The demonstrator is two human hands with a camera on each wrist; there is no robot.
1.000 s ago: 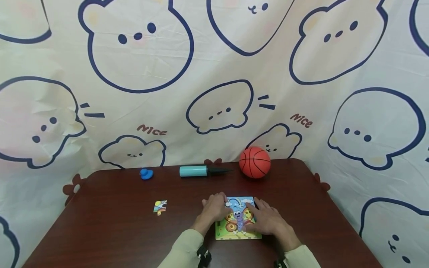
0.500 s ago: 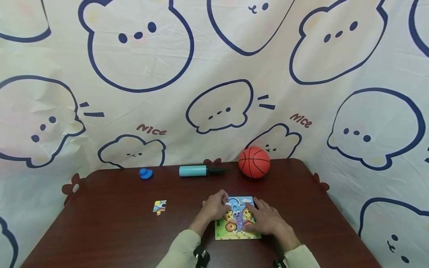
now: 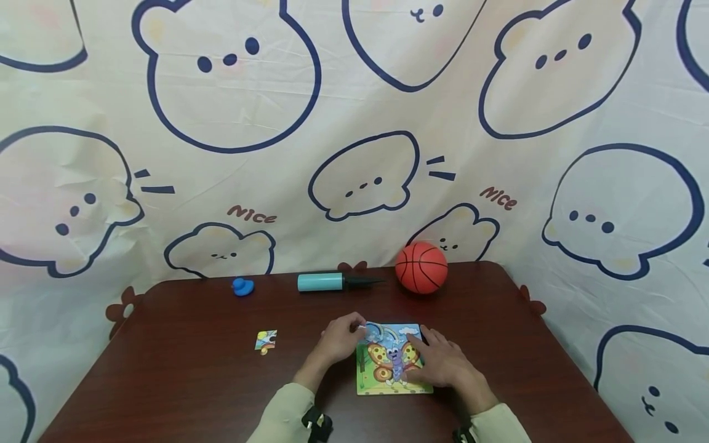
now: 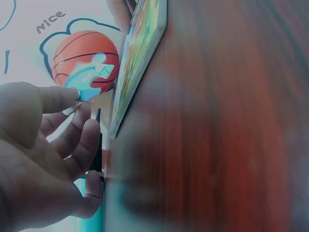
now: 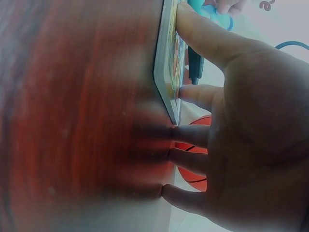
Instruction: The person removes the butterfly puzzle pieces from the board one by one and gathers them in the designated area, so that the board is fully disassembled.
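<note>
A puzzle board (image 3: pixel 393 389) with a purple butterfly picture lies flat on the dark table. My left hand (image 3: pixel 339 339) pinches a light blue puzzle piece (image 4: pixel 91 79) with part of a rainbow on it, just above the board's upper left corner. In the left wrist view the piece stands tilted between thumb and fingertips, apart from the board. My right hand (image 3: pixel 447 364) rests on the board's right side with its fingers spread. The right wrist view shows its thumb and index finger touching the board, while other fingertips reach the table beside it.
Another puzzle piece (image 3: pixel 266 341) lies to the left on the table (image 3: pixel 183 381). Along the back edge are a blue toy duck (image 3: pixel 242 287), a teal hand pump (image 3: pixel 321 282) and a red basketball (image 3: pixel 421 267). A patterned cloth (image 3: pixel 354 111) hangs behind.
My left hand has moved left and lifted the rainbow piece up from the board's upper left corner. The right hand stays in place on the board.
</note>
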